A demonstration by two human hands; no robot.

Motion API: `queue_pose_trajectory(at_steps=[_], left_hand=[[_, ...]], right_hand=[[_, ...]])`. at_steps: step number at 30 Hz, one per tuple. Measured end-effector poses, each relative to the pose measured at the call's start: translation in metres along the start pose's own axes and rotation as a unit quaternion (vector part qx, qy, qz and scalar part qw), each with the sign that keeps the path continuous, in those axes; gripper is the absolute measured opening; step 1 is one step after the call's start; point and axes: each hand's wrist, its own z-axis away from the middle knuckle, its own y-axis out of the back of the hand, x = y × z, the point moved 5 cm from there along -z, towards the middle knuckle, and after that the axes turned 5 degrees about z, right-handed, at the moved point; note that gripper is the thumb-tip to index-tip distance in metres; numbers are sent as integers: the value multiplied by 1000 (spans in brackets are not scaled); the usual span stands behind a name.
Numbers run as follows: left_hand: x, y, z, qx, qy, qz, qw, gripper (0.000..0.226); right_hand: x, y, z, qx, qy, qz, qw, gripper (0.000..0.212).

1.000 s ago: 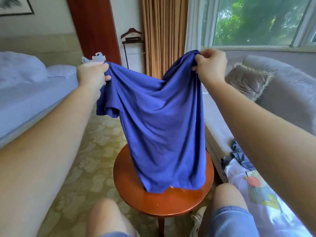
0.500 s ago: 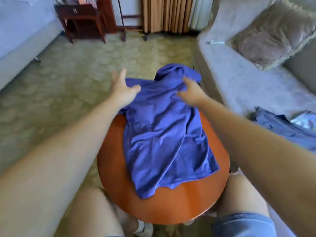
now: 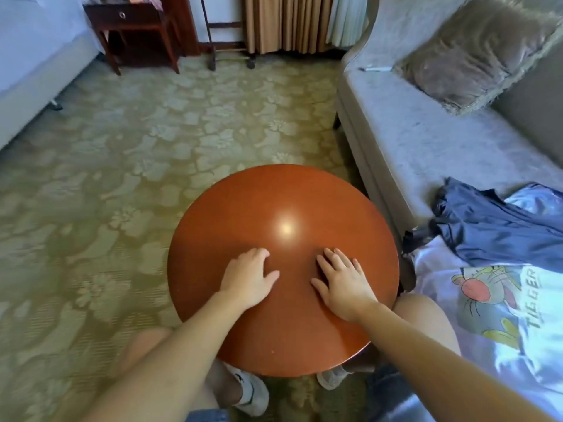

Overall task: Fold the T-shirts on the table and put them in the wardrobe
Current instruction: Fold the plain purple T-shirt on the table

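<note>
Resting flat on wood with the left hand (image 3: 248, 280): palm down, fingers loosely spread, gripping nothing. Likewise with the right hand (image 3: 341, 284), just beside it but not touching, palm down, fingers straight, nothing held. Beneath both, only the bare round tabletop (image 3: 274, 202), with no cloth on it.

Judging by that, between shirts, with the next one to fetch. Reach right, toward the dark blue T-shirt (image 3: 493, 229) crumpled on the sofa (image 3: 411, 141) seat, touching a pale printed T-shirt (image 3: 475, 303) nearer the knee. Hard to tell which of the two lies uppermost, so check before pulling. Pinch at both shoulders, lift clear without dragging the neighbour along, and shake out. Then lay it centred and smooth on the tabletop before any fold. On so small a round top, expect sleeves and hem to droop over the edge, so bring the sleeves in early. No wardrobe in view.

Against half a second ago: gone from the tabletop, the bright blue T-shirt, then rumpled there under both hands, and nowhere to be seen now. Hands drawn back toward the near edge and set down on bare wood. Sofa pile apparently as before.
</note>
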Motion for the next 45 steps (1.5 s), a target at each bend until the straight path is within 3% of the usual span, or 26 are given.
queue_pose_trajectory(at_steps=[3, 8, 14, 18, 21, 26, 29, 31, 35, 39, 45], left_hand=[[-24, 6, -28, 41, 37, -35, 998, 57], [-46, 21, -115, -4, 84, -31, 996, 76], [-54, 39, -264, -13, 106, -24, 994, 87], [-45, 46, -290, -7, 116, 5, 993, 73], [-37, 55, -279, -13, 116, -11, 993, 69], [-36, 67, -274, -123, 134, -4, 983, 63], [-42, 72, -289, -160, 163, -13, 974, 53], [-40, 66, -314, -174, 185, 4, 967, 47], [-33, 36, -379, -219, 217, 38, 951, 43], [-47, -14, -447, -307, 246, -20, 919, 64], [-87, -75, -505, -376, 197, -117, 898, 66]], right_hand=[[-3, 5, -18, -8, -11, 15, 1000, 63], [1, 53, -138, -20, -45, 28, 998, 65], [7, 79, -296, -64, -80, 8, 995, 101], [8, 91, -336, -100, -88, -67, 989, 115], [2, 102, -323, -118, -97, -61, 986, 94], [20, 120, -312, -180, -95, -71, 976, 61], [60, 118, -323, -214, -143, -132, 957, 38], [94, 104, -346, -227, -177, -162, 944, 37], [133, 46, -409, -300, -152, -135, 932, 28], [140, -35, -463, -370, -85, -119, 917, 33], [150, -148, -484, -422, -27, -135, 896, 36]])
